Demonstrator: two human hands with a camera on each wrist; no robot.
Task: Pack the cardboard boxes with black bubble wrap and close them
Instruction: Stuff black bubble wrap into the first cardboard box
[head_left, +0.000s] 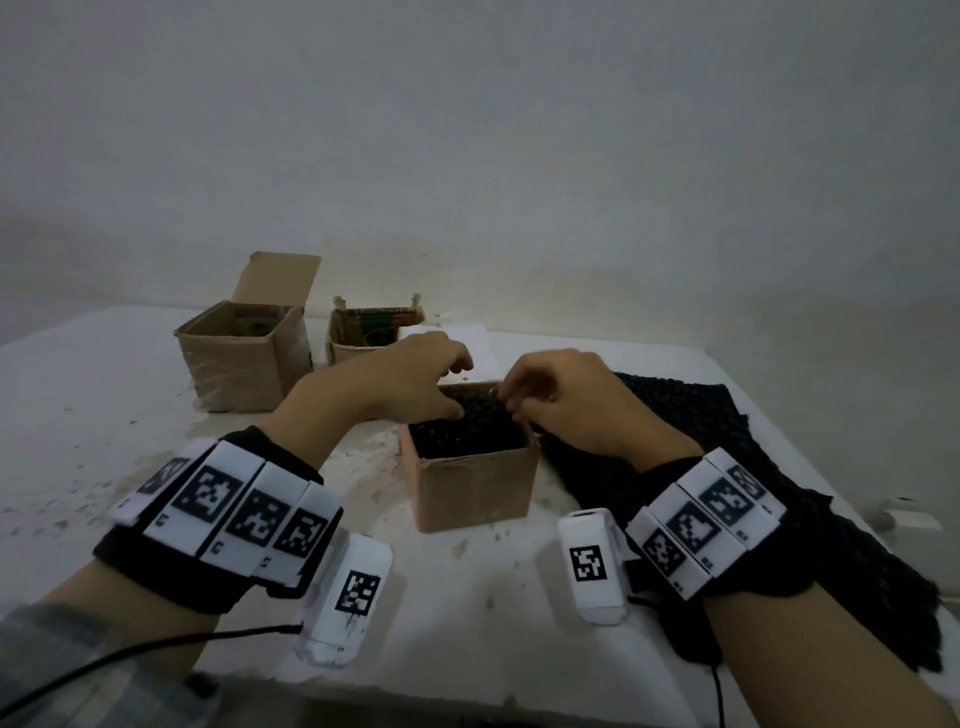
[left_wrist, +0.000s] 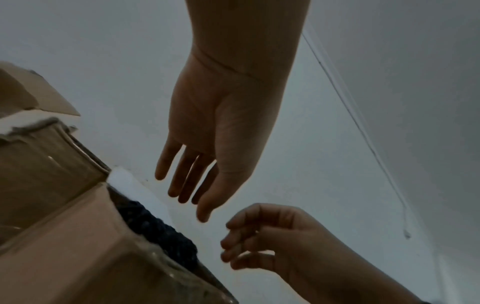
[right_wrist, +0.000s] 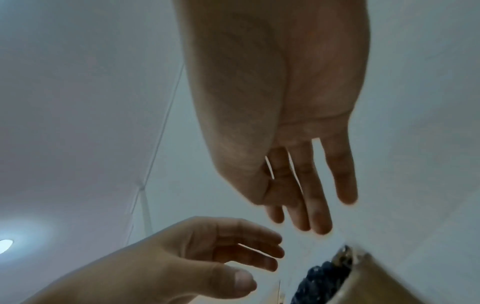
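Observation:
A small cardboard box (head_left: 472, 488) stands mid-table, filled to the rim with black bubble wrap (head_left: 467, 434). My left hand (head_left: 441, 384) hovers over its far left corner, fingers relaxed and holding nothing. My right hand (head_left: 524, 400) hovers over the far right corner with loosely curled, empty fingers. In the left wrist view the left hand (left_wrist: 197, 185) hangs straight-fingered above the box (left_wrist: 64, 236) and its bubble wrap (left_wrist: 155, 226). The right wrist view has the right hand (right_wrist: 306, 195) above the box's edge (right_wrist: 389, 288), and the bubble wrap (right_wrist: 322, 279) shows at the rim.
A large sheet of black bubble wrap (head_left: 727, 467) lies on the table to the right of the box. Two more open cardboard boxes (head_left: 244, 353) (head_left: 369, 332) stand at the back left, with a white sheet (head_left: 467, 348) beside them. The white table (head_left: 104, 415) is speckled with debris.

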